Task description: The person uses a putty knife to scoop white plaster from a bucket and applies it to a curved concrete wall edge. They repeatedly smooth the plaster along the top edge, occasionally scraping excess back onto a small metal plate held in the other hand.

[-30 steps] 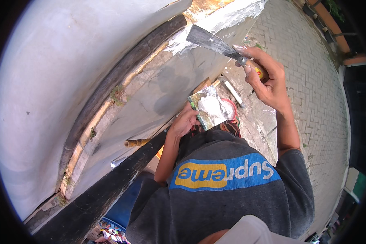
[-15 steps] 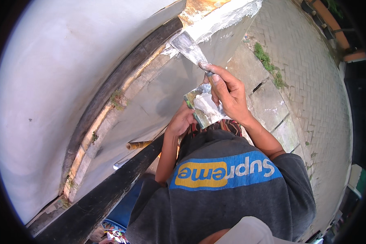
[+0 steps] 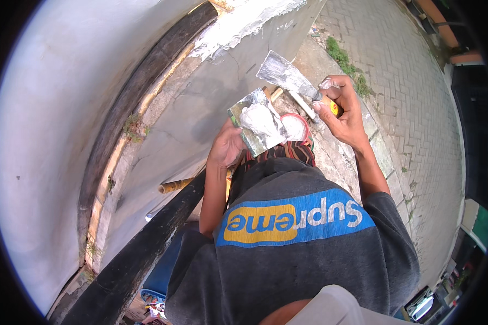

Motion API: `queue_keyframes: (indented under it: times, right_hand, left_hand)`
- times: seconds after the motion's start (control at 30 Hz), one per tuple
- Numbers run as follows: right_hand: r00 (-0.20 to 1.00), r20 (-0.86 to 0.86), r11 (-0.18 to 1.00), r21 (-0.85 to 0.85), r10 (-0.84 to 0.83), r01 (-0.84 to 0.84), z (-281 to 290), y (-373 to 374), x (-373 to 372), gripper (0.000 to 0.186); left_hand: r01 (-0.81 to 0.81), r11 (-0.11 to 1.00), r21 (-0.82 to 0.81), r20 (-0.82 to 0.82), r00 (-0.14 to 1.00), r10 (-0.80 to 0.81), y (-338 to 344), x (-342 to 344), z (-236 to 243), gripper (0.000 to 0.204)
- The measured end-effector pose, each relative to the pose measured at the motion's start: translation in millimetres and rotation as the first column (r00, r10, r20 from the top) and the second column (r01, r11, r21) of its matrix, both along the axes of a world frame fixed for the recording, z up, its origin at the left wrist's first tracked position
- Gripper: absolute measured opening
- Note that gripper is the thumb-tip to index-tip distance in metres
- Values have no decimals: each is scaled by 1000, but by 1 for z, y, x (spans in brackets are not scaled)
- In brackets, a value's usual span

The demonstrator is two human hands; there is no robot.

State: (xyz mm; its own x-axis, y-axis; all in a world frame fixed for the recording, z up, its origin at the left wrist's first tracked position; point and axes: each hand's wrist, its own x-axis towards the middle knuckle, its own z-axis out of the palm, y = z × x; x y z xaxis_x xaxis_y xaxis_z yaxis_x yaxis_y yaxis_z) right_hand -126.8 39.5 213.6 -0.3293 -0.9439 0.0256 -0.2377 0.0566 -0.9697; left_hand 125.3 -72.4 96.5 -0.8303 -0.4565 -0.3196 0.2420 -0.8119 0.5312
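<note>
The right hand [image 3: 346, 116] has its fingers closed around a putty knife [image 3: 286, 76]; left of them, the left hand [image 3: 226, 147] fingers grip a putty-laden metal plate [image 3: 257, 122].

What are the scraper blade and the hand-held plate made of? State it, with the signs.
Scraper blade: looks like thin steel, grey with a dull sheen, smeared white. Plate in the left hand: probably sheet metal too, flat and reflective, with white paste on it. The right hand grips the scraper's handle.

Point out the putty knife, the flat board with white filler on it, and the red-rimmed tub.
putty knife [image 3: 282, 73], head view, middle of the blade.
flat board [image 3: 253, 142], head view, its bare lower part.
red-rimmed tub [image 3: 297, 128], head view, white contents inside the rim.
</note>
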Motion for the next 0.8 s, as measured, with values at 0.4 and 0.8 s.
queue_keyframes:
  times: [0.4,0.8]
  right_hand:
    - [991,-130,949,313,11,31,-10,64,-16,29]
    - [971,-236,963,250,-35,95,-33,57,-3,29]
  left_hand:
    - [-82,990,-117,60,994,89,5,-8,19,63]
    - [-84,988,-126,45,995,91,10,-9,10,60]
